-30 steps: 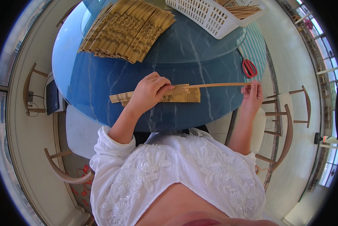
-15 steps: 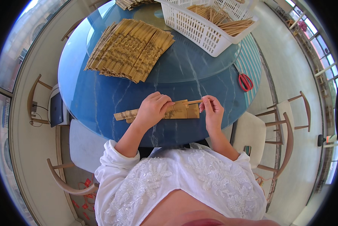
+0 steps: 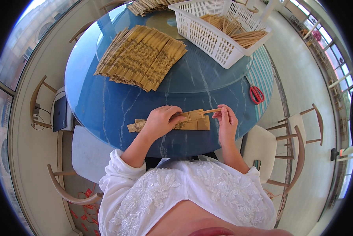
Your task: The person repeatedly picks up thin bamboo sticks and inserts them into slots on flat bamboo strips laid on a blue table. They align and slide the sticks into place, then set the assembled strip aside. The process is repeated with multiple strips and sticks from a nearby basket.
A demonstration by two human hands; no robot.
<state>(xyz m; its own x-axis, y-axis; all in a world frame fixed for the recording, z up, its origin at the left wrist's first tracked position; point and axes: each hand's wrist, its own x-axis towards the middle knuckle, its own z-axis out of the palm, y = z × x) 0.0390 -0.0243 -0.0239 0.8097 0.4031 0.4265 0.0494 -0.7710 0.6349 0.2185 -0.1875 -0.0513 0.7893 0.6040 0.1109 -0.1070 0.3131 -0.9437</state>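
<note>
My left hand is closed around a brown printed paper chopstick sleeve, thumb on top, its open end toward the right. In my right hand, a pair of wooden chopsticks is pinched between thumb and fingers. Their left ends are at the mouth of the sleeve; whether they are inside it I cannot tell. Beneath my left hand, another brown sleeve lies flat on the blue table. Beyond my hands sits a wide, fanned pile of similar sleeves.
A white plastic basket with loose wooden chopsticks stands at the back right. Red-handled scissors lie near the right table edge. Another sleeve pile is at the far edge. Chairs stand around the table.
My right hand has shifted slightly right with the chopsticks, which tilt more now. The sleeve in my left hand is tilted up at its right end. The whole view has shifted slightly.
</note>
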